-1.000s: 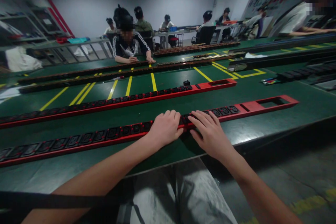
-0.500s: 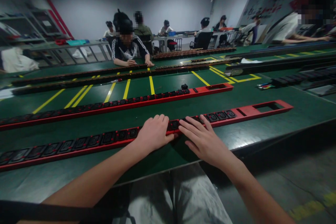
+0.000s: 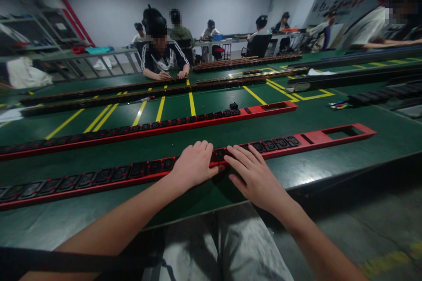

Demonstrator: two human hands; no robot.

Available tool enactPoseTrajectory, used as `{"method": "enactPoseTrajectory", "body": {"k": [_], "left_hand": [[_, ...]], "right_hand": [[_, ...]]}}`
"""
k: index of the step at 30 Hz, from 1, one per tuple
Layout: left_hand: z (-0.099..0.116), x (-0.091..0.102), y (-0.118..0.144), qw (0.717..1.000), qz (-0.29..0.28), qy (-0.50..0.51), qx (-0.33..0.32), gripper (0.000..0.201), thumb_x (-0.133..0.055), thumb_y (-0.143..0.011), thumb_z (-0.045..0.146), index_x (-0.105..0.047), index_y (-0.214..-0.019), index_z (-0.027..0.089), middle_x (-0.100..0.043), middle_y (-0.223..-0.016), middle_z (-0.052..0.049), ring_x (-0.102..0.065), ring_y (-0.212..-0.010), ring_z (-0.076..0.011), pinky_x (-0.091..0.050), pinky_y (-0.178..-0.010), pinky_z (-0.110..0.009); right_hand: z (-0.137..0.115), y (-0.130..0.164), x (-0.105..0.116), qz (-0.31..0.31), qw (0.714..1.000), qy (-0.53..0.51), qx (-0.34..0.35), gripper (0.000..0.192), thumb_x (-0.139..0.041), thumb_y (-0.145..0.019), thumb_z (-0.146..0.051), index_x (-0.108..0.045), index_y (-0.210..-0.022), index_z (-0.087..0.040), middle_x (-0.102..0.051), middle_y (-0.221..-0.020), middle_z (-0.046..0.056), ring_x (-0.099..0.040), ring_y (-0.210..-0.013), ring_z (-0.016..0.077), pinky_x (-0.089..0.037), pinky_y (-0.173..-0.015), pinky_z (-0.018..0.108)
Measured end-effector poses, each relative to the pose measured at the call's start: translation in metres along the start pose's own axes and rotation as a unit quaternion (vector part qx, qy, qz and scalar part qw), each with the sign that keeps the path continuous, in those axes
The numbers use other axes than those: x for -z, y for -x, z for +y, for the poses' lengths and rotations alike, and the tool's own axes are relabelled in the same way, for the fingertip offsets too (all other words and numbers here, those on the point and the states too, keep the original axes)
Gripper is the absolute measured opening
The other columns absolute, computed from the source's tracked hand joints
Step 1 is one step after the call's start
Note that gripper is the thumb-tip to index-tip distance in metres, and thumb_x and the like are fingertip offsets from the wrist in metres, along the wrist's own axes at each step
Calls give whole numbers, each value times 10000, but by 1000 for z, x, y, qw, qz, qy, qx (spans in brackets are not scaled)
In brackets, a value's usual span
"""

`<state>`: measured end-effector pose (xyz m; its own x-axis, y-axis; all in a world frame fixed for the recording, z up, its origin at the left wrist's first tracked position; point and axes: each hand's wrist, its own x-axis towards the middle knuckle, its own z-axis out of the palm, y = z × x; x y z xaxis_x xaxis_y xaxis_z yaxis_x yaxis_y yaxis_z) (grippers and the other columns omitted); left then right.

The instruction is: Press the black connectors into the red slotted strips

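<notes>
Red socket strip point(image 3: 306, 138) near the table edge point(image 3: 346, 172) lies under both flat, seemingly empty hands: left hand point(image 3: 194, 164), right hand point(image 3: 255, 175).

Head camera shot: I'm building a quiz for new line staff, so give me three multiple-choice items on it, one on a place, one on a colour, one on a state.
1. Where do both hands rest?
A. On the near red strip
B. On the far red strip
C. On the floor

2. What colour are the lines marked on the green table?
A. White
B. Yellow
C. Blue

3. How is the right end of the near strip?
A. Filled with sockets
B. An open empty slot
C. Covered by a cloth

Answers:
1 A: the left hand and right hand lie on the near red strip, not the far red strip.
2 B: the lines on the table are yellow.
3 B: the end slot shows green table through it.
</notes>
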<state>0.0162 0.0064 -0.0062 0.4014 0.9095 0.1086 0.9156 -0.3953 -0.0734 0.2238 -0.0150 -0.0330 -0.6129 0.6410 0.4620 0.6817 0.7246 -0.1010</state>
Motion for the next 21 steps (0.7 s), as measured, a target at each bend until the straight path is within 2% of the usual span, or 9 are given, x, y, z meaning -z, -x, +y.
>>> {"method": "enactPoseTrajectory", "body": {"k": [3,21], "left_hand": [[0,1,0,1000,-9,1,5,440,-507,-859,600,-544,-990,182,-612,-1016,-93,-582,-966,-263,-491,-786,-380],[1,4,1,1000,-19,-9,5,430,-510,-867,565,-547,-1018,164,-604,-1028,-109,-582,-984,-276,-493,-784,-385]], "right_hand": [[-1,1,0,-9,1000,15,3,432,-483,-952,-258,-527,-1378,-197,-458,-1508,66,-359,-1417,255,-209,-1195,558],[-4,1,2,-21,1000,4,-6,419,-483,-949,-263,-544,-1359,-203,-480,-1491,59,-386,-1395,249,-206,-1196,536]]}}
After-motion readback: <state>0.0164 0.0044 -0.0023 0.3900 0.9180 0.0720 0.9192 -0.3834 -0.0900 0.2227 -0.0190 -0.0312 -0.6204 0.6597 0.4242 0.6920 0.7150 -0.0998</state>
